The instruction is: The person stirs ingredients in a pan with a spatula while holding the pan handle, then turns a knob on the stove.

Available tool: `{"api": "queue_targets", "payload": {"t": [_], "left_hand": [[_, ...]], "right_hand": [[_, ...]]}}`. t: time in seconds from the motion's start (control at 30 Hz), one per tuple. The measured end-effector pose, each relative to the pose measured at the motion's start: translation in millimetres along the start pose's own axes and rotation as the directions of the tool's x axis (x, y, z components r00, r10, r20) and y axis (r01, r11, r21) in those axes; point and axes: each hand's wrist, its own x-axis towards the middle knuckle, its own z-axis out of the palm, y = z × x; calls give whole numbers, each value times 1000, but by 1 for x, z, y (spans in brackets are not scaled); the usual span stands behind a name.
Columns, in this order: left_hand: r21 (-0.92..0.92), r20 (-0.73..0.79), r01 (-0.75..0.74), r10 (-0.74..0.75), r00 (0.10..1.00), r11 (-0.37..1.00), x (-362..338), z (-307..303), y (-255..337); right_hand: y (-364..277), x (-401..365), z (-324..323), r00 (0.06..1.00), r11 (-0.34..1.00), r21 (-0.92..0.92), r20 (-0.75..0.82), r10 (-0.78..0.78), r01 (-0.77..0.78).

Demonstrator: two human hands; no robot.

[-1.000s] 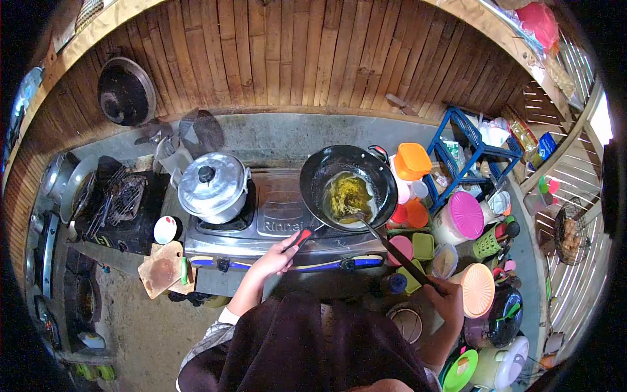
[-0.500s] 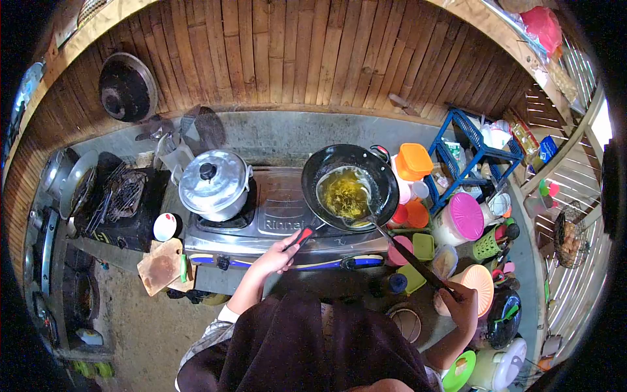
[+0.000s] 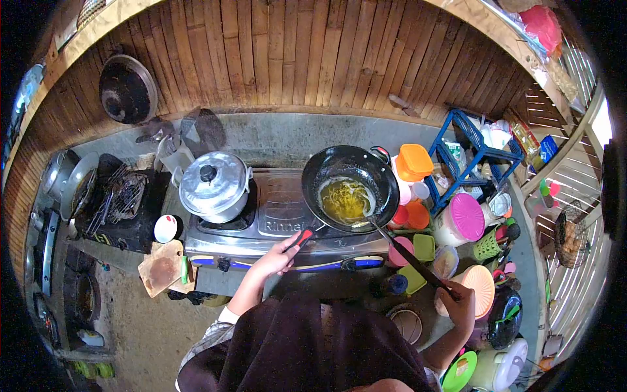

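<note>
A black wok (image 3: 323,164) sits on the right side of the silver stove (image 3: 281,199), with yellowish oil and shredded pieces (image 3: 346,199) in its bottom. My left hand (image 3: 275,259) is closed round the wok's red and black handle (image 3: 299,240). Held in my right hand (image 3: 459,304) is a long dark-handled spatula (image 3: 418,264), which slants up and left into the wok; its metal end rests near the wok's lower right edge. A lidded aluminium pot (image 3: 212,186) stands on the left burner.
Left of the stove are a white bowl (image 3: 166,228), a cutting board (image 3: 160,268) with a green-handled knife (image 3: 184,269), and a blackened grill stove (image 3: 124,202). Colourful containers, including a pink-lidded one (image 3: 466,217), crowd the right, below a blue rack (image 3: 467,153).
The spatula's end has shifted slightly at the wok's lower right edge, and the pieces in the oil have spread a little. Both hands keep their holds.
</note>
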Motion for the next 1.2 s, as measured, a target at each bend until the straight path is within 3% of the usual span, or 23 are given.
{"api": "queue_targets", "payload": {"t": [0.13,0.2,0.33,0.5,0.67,0.73,0.8,0.83,0.93,0.97,1.0,1.07,1.13,1.2], "left_hand": [[-8,11,-22,23,1000,1000,4,-2,-7],[-1,1,-3,3,1000,1000,3,-2,-5],[-13,17,-9,10,1000,1000,5,-4,-8],[-6,18,-25,25,1000,1000,3,-3,-6],[12,24,-29,29,999,1000,6,-4,-8],[21,23,-27,27,999,999,7,-4,-10],[-2,21,9,-9,1000,1000,7,-4,-9],[-8,47,-12,12,999,1000,7,-6,-10],[-18,33,7,-6,999,1000,9,-7,-15],[-24,35,10,-9,999,1000,10,-8,-16],[-40,35,21,-19,999,999,9,-7,-13],[-128,70,18,-9,997,992,11,-10,-19],[-216,76,49,-33,997,975,13,-11,-24],[-367,203,97,-22,979,925,19,-18,-32]], "right_hand": [[8,8,10,1000,1000,29,7,-11,11],[11,15,19,989,989,27,-43,-143,144],[-4,25,37,1000,1000,21,-10,4,-4],[-12,47,70,989,983,115,-39,-142,146],[54,102,141,964,954,137,-74,-257,265],[43,105,150,950,945,108,-94,-298,307],[25,105,163,949,917,243,-72,-307,315],[33,111,171,928,909,187,-61,-367,372],[39,114,194,897,864,242,-111,-427,441],[39,112,193,945,864,398,-16,-328,307],[41,114,195,942,859,402,-26,-334,316],[51,116,202,940,913,235,-6,-342,333],[28,105,192,952,931,233,55,-301,281],[21,105,192,983,937,336,113,-144,98]]}}
